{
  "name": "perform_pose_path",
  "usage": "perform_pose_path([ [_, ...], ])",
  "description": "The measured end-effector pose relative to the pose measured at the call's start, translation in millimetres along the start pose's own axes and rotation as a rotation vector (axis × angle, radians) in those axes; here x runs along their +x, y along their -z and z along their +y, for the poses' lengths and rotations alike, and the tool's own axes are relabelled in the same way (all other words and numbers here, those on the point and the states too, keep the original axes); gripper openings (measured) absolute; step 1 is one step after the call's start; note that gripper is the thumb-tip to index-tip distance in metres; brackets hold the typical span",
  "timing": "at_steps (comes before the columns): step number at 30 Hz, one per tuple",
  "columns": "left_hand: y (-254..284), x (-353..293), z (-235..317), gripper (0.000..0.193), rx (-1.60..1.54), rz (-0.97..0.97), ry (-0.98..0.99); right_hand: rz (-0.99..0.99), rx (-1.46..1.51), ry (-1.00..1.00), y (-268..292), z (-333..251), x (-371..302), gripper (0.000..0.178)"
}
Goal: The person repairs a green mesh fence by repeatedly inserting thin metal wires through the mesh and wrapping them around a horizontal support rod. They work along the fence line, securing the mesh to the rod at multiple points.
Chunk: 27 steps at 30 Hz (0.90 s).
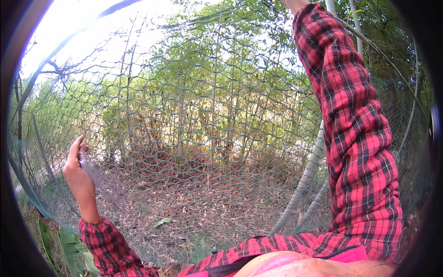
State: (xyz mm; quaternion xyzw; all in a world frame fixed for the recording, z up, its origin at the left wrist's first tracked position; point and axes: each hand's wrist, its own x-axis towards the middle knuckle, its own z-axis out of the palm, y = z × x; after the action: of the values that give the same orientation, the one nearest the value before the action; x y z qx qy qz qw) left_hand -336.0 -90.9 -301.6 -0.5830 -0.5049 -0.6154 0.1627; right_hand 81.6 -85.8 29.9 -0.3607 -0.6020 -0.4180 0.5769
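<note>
Left hand (80, 180) pinching thin, pale, translucent strands (95, 176) at the left of the frame.

The right hand (295, 4) is reaching past the upper edge, its fingers out of view, so I cannot tell its grip. The strands are looking light, limp and slippery, probably tangling easily; gathering them together near one end seems best. A green, wide-meshed cord net (177, 99) is spanning mid-frame, a pale round pole (304, 181) is leaning lower right, and green leafy trees (258, 44) are standing behind.
</note>
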Motion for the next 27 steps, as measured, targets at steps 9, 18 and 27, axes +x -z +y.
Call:
perform_pose_path([
  [9, -1, -20, -14, 0.026, -0.036, -0.042, 0.045, 0.026, 0.108, -0.097, 6, -7, -12, 0.019],
  [18, -18, -21, -26, 0.025, -0.057, -0.122, 0.146, 0.102, 0.147, -0.281, -8, 0, 1, 0.018],
  [27, -35, -20, -28, 0.025, -0.098, -0.177, 0.092, 0.125, -0.178, -0.061, -28, 13, 2, 0.02],
])
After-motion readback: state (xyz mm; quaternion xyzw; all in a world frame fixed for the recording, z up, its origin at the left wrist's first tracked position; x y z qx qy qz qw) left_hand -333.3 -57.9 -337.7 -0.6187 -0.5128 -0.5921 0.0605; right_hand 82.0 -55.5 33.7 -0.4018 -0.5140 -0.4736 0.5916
